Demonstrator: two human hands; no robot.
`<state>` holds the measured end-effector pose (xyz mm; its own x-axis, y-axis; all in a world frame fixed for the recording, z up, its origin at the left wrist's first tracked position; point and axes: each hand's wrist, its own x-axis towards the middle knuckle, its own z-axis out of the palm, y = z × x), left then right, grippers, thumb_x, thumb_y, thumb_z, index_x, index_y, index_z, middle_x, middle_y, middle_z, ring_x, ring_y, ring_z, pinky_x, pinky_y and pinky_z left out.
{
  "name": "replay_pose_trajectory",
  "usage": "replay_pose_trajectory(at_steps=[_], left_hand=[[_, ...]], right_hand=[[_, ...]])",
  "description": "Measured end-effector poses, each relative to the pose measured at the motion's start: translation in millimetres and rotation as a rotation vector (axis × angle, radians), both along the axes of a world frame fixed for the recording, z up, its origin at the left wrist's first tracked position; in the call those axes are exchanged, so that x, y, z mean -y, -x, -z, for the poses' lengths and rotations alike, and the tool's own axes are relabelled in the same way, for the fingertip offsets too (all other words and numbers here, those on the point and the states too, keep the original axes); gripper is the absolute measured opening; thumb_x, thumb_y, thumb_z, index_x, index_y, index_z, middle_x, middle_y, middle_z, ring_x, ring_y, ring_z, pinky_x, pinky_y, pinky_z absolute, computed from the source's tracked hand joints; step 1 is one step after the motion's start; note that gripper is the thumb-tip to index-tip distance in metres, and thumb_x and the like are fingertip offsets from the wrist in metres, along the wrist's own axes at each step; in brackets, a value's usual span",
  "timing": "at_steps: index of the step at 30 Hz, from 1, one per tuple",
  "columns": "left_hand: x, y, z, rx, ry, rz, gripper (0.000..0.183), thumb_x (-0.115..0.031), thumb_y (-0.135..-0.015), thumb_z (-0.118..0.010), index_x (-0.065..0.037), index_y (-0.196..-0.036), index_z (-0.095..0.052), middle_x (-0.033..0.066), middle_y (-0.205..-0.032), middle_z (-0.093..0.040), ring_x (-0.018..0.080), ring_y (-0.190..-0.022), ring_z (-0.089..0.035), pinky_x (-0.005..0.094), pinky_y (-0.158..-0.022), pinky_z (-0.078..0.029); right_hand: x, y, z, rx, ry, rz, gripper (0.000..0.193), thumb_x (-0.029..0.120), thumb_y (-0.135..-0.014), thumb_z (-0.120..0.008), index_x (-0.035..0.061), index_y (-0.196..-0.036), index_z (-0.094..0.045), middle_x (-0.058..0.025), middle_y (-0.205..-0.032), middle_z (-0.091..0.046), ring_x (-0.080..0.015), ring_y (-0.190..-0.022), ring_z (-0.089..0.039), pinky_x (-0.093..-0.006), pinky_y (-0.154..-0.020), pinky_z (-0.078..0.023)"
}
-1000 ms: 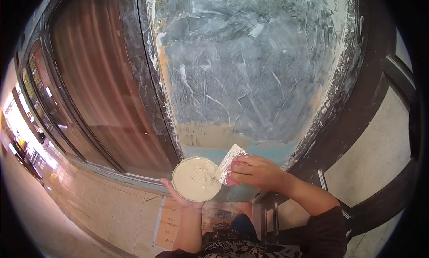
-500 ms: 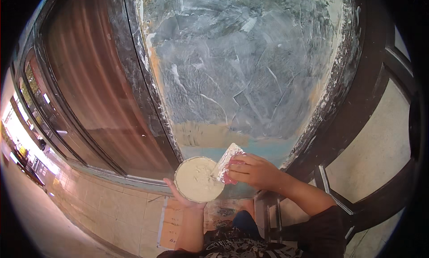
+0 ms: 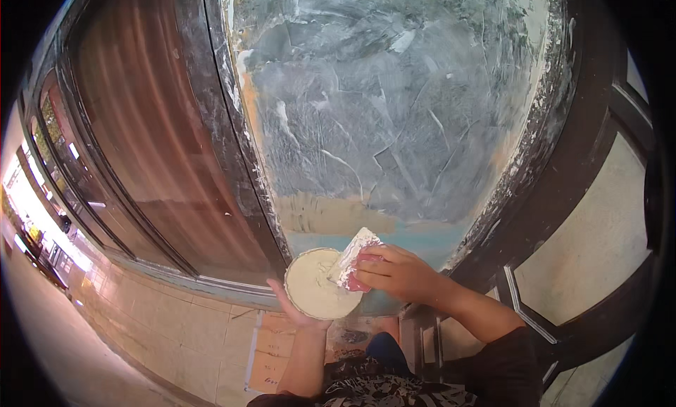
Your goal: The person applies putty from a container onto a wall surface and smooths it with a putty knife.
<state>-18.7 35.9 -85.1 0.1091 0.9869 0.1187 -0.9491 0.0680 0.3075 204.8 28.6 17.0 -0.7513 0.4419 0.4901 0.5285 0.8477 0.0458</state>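
My left hand (image 3: 299,314) supports a round bowl (image 3: 288,294) from below, its thumb sticking out past the left side; the other fingers are hidden underneath. Thick cream-coloured putty (image 3: 318,296) fills the bowl, its surface stirred into ridges near the middle. A pinkish-red putty spreader (image 3: 352,258), coated with white putty along its blade, is gripped in my right hand (image 3: 398,272). Its lower edge dips into the putty at the bowl's right side. Just beyond both hands stands a wall panel (image 3: 373,125) with patchy grey, white and blue-green skim marks.
Dark wooden frames, smeared white along the panel, border it left (image 3: 211,76) and right (image 3: 535,174). A window with a reddish curtain (image 3: 141,111) lies to the left. Tiled floor (image 3: 183,329) and an orange-brown cardboard sheet (image 3: 271,351) are below. Pale panes (image 3: 577,245) stand right.
The bowl and my left hand have shifted slightly right. The spreader now reaches a little further over the putty, and the view has moved slightly.
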Motion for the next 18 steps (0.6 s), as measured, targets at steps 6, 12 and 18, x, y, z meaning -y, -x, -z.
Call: replay_pose_trajectory(at_steps=[6,12,18], left_hand=[[-5,0,5,0.086,-0.087,0.234,0.111,-0.093,-0.087,-0.029,-0.006,-0.156,-0.039,0.0218,-0.157,-0.042,0.0458,-0.138,-0.047,0.0724,-0.109,-0.040],[-8,3,7,0.102,-0.089,0.247,0.115,-0.097,-0.083,-0.027,-0.012,-0.158,-0.035,0.0231,-0.159,-0.038,0.0515,-0.138,-0.046,0.0848,-0.103,-0.036],[-15,3,15,0.080,-0.077,0.193,0.105,-0.094,-0.084,-0.033,-0.017,-0.154,-0.044,0.0171,-0.160,-0.040,0.0523,-0.136,-0.046,0.0916,-0.095,-0.033]], right_hand=[[-2,-5,-3,-0.170,-0.040,0.103,0.038,0.003,-0.077,-0.068,0.0099,-0.115,-0.070,-0.0033,-0.119,-0.070,-0.0263,-0.116,-0.064,-0.0432,-0.094,-0.054],[-24,-50,-12,-0.413,-0.097,0.413,0.025,0.001,-0.079,-0.068,0.0082,-0.102,-0.075,-0.0057,-0.095,-0.075,-0.0296,-0.091,-0.070,-0.0427,-0.079,-0.055],[-53,-81,11,-0.510,0.119,0.696,0.009,0.010,-0.093,-0.066,0.0075,-0.099,-0.072,-0.0152,-0.088,-0.071,-0.0397,-0.087,-0.066,-0.0496,-0.075,-0.051]])
